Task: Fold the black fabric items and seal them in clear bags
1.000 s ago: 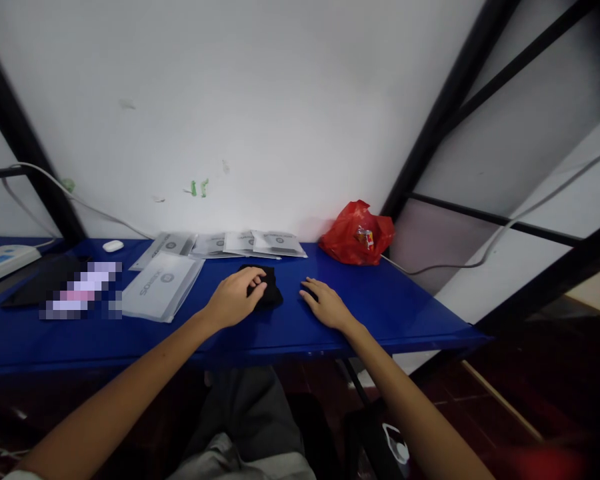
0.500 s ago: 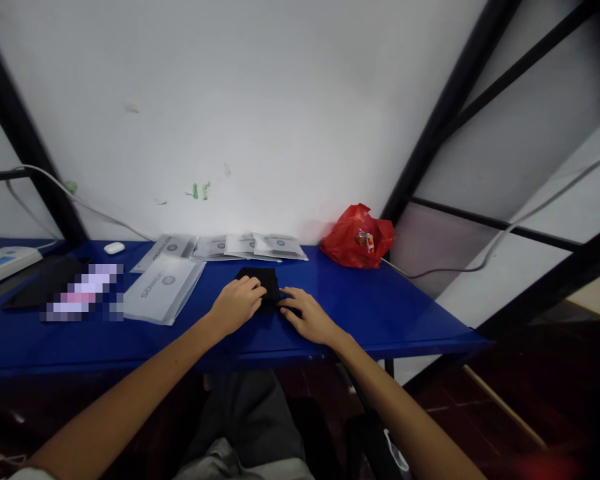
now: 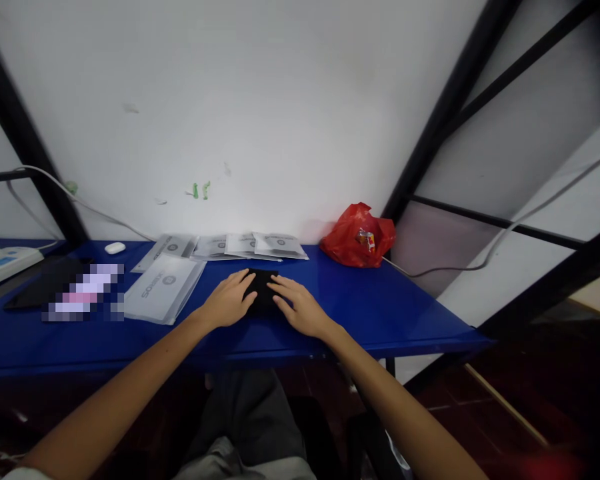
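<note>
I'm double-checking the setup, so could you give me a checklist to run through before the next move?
1. Left hand on the black item: ok, at its left side.
2. Right hand on it: ok, at its right side.
3. Black item on the blue table: ok.
4. Red bag apart from both hands: ok.
5. Underside of the black item: cannot tell, hidden.

Plenty of room on the right: the blue tabletop (image 3: 380, 307) lies open beside the right hand (image 3: 303, 310), the red bag (image 3: 350, 240) blocking the back of that lane! Left is tighter, a printed pouch (image 3: 163, 287) near the left hand (image 3: 229, 301), other pouches (image 3: 280, 245) lining the back, the white wall (image 3: 290, 120) closing off everything behind.
</note>
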A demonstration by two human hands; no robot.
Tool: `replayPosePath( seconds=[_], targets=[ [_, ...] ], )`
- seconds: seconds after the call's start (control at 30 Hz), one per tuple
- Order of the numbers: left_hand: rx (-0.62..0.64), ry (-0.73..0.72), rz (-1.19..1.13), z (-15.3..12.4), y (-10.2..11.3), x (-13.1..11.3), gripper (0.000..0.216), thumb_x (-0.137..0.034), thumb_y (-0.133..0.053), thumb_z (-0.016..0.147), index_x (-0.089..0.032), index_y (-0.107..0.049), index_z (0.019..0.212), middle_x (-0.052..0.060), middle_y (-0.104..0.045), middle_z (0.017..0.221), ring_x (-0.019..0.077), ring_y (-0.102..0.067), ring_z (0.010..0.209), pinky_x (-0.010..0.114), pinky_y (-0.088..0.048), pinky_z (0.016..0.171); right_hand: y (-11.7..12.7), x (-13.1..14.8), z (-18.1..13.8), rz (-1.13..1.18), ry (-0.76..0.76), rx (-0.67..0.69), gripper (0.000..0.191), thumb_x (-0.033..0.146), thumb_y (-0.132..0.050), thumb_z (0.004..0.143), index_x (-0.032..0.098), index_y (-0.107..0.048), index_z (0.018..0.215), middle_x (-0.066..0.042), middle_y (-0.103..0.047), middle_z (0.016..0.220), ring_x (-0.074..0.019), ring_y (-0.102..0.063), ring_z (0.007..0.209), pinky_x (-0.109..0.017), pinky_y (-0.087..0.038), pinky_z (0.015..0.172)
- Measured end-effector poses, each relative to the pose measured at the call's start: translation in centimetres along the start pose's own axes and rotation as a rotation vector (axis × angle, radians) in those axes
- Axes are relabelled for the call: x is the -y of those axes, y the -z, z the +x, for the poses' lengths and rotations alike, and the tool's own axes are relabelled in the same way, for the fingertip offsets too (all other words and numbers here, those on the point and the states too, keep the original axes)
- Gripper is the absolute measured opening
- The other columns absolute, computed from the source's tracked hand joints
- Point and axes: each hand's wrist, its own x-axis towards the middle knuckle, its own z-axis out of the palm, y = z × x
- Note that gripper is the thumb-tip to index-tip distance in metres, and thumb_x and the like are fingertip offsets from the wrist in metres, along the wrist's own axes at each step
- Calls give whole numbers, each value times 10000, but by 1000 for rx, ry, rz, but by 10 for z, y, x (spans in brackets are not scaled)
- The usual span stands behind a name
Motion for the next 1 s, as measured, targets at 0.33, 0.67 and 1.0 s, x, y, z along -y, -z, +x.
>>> replayPosePath(
  seconds=[0.33,0.67,1.0],
  targets=[
    [-160,134,214,-3,-7,8,470,-404,-473,888,-125,-465,1266,177,-549,1242,301,-487,1154,413,-408,923,3,22,3,-261,-40,79,297,353,-447,916,196,-667,1041,-107,-684,1006,-245,-576,1024,-508,-304,1037],
    [-154,248,296,-7,2,30,312,-247,-376,915,-108,-539,1143,148,-582,1101,267,-521,1056,376,-402,911,-11,44,22,-224,-81,-136,426,392,-402,923,156,-542,1249,-162,-519,1323,-297,-473,1210,-473,-367,1010],
    [-93,190,227,-22,-12,45,365,-276,-372,922,-98,-544,1191,166,-535,1267,277,-456,1197,407,-374,997,-37,32,31,-271,-173,120,535,425,-413,917,99,-445,1340,-192,-447,1394,-323,-381,1307,-509,-292,1068]
  ],
)
